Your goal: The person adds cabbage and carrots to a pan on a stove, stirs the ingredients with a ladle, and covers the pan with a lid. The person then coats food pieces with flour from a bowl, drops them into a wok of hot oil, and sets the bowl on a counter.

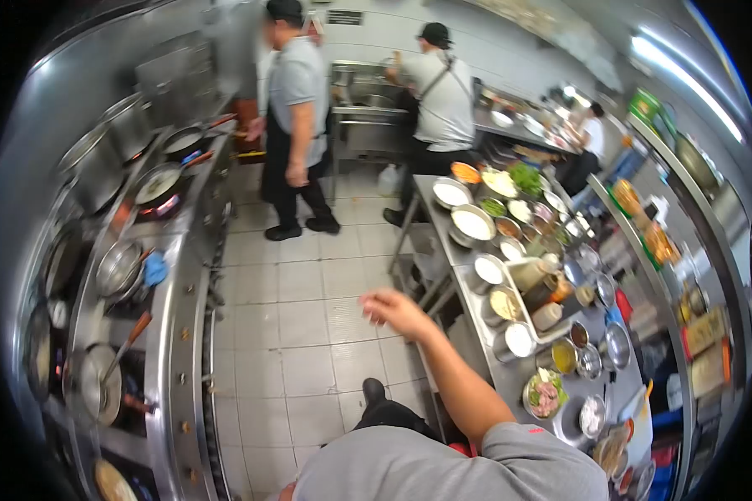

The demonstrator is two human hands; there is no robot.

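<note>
My right hand (393, 311) hangs in the air over the tiled aisle, its fingers loosely bent and apart, with nothing in them. It touches nothing; the prep table (451, 242) on the right is nearest. That table carries a metal container of white contents (489, 269), a white tray of squeeze bottles (530, 275) and a bowl of meat and greens (543, 395). My left hand is out of view. Along the left runs the stove (163, 334), with a pan and a wooden-handled utensil (129, 338) on it.
A person in an apron (297, 92) stands in the aisle by the stove's far end. Another person (443, 100) faces the back sink (368, 117), and a third (591, 138) is at the far right. Flames burn under a pan (159, 184). Shelves (685, 200) flank the table.
</note>
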